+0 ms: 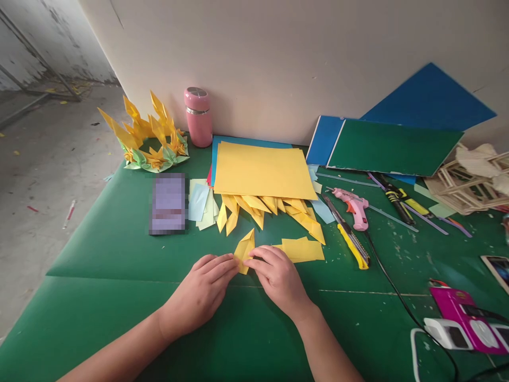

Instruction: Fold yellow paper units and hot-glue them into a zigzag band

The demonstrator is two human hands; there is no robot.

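A small folded yellow paper piece (244, 251) lies on the green table cover (111, 249), pointing up and away from me. My left hand (202, 289) presses its fingertips on the piece's left edge. My right hand (274, 276) pinches the piece's right side with curled fingers. Just right of my hands lie small yellow paper squares (304, 249). Behind them sits a row of several finished folded yellow pieces (270, 209), in front of a stack of yellow paper sheets (262, 170).
A yellow-and-green paper crown (149, 138) and a pink flask (198, 116) stand at the back left. A phone (168, 203), pale paper scraps (201, 204), a yellow utility knife (350, 239), a pink glue gun (353, 206) with its cord, coloured boards (389, 146), wooden sticks (469, 180) and a power strip (449, 331) lie around.
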